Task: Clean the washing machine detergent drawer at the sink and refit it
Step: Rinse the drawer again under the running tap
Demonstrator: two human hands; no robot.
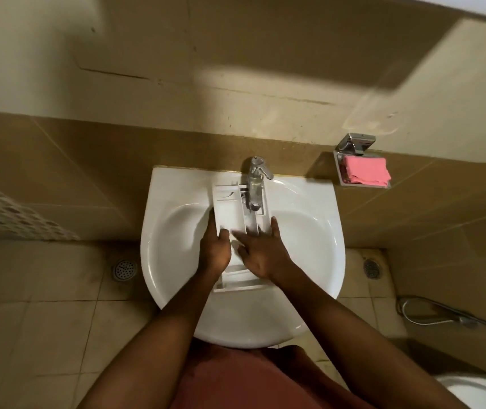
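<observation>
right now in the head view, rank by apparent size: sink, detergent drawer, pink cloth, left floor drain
sink
detergent drawer, partly covered
pink cloth
left floor drain, though it lies farther from the camera

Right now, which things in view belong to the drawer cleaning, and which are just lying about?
Job: drawer, sink, tap, left hand gripping the drawer, right hand spread on it.
Lying about: pink cloth in the wall dish, hose, basket.
</observation>
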